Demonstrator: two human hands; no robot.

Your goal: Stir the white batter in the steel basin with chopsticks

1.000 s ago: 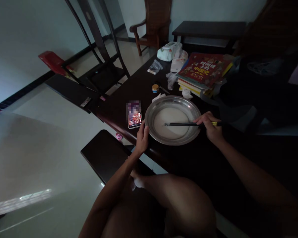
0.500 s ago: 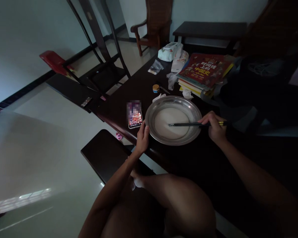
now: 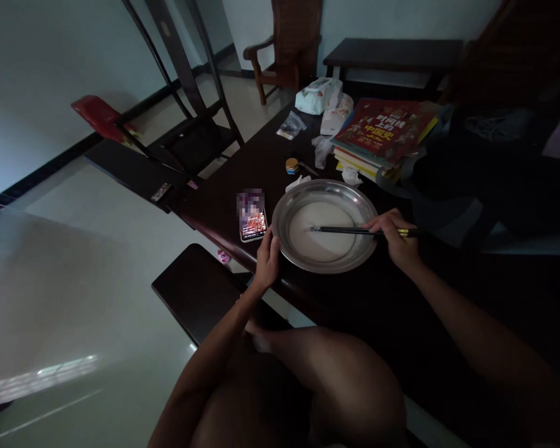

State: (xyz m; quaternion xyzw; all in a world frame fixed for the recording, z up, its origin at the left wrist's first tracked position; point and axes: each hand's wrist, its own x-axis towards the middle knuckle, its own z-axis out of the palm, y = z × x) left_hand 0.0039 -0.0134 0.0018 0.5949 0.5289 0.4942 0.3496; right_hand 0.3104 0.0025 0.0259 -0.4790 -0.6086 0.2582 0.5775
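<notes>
A dim room, seen from above by a seated person at a dark wooden table (image 3: 270,143). The landmark is a wide, shallow metal basin (image 3: 325,226) near the table's front edge, holding a pale, milky liquid (image 3: 322,231).

The right hand (image 3: 394,235) reaches in from the basin's right side, fingers closed around a pair of dark chopsticks (image 3: 350,231). The chopsticks lie almost level across the basin, tips resting in the liquid near its centre. The left hand (image 3: 267,256) is at the basin's left rim, fingers curled against the edge, steadying it; whether it truly grips the rim or only presses on it cannot be told.

Compared with half a second ago, the chopstick tips have slid a little further left, back towards where they were a second ago, and the right hand has come in with them. The left hand and the basin have not moved. That back-and-forth looks like stirring in progress, with the liquid still thin and even.

Just left of the basin lies a lit smartphone (image 3: 252,215). Behind the basin sits a small round tin (image 3: 292,165) and some crumpled tissue (image 3: 297,183). Further back and to the right is a stack of books (image 3: 382,134) with a red cover on top; beyond it, white plastic bags (image 3: 324,99).
</notes>
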